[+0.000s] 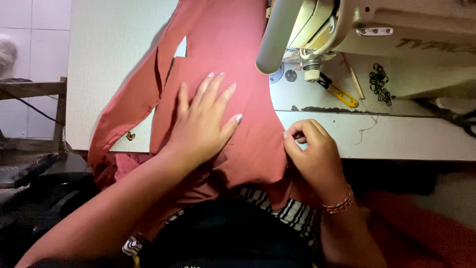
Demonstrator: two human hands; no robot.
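Needle area hidden behind machine arm (277, 34), upper centre. Your left hand (201, 124) flat, fingers spread, pressing red fabric (228, 39) mid-frame. Your right hand (312, 151) pinching fabric edge, centre-right.

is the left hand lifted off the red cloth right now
No, the left hand lies flat with spread fingers on the red cloth, pressing it onto the sewing table.
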